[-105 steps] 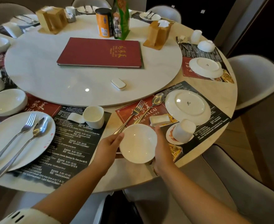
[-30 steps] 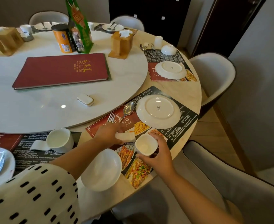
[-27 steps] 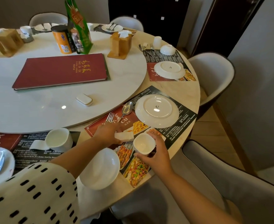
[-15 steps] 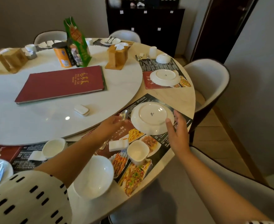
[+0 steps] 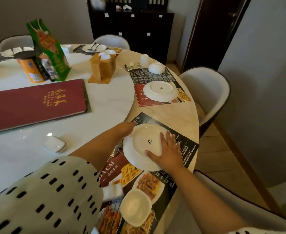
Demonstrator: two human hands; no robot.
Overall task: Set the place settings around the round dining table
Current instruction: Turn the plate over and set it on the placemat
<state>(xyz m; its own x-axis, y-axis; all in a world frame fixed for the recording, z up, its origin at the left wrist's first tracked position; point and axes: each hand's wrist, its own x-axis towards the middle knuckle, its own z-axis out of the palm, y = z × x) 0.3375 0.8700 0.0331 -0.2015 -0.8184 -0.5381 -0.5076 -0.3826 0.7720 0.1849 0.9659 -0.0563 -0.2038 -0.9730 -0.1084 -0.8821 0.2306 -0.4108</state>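
Observation:
An upside-down white plate (image 5: 143, 144) lies on the dark menu placemat (image 5: 188, 150) near the table's right edge. My right hand (image 5: 168, 152) rests flat on the plate's near right side with its fingers spread. At the plate's far left rim is my left hand (image 5: 124, 129), its fingers mostly hidden by the wrist and the rim. A white cup (image 5: 137, 206) stands upright on the same placemat, closer to me. A small white rest (image 5: 113, 191) lies left of the cup. Cutlery (image 5: 115, 152) peeks out under my left forearm.
The neighbouring setting holds an upside-down plate (image 5: 160, 91), bowl (image 5: 156, 67), cup (image 5: 144, 60) and cutlery (image 5: 135, 69). The lazy Susan (image 5: 108, 102) carries a red menu (image 5: 34, 103), wooden holder (image 5: 102, 68), orange can (image 5: 30, 68), green bag (image 5: 49, 49) and a small white box (image 5: 55, 144). Grey chairs (image 5: 208, 92) ring the table.
My right hand has let go of the cup and moved onto the plate. My left hand has left the white rest and reached the plate's far left rim. The view has shifted right.

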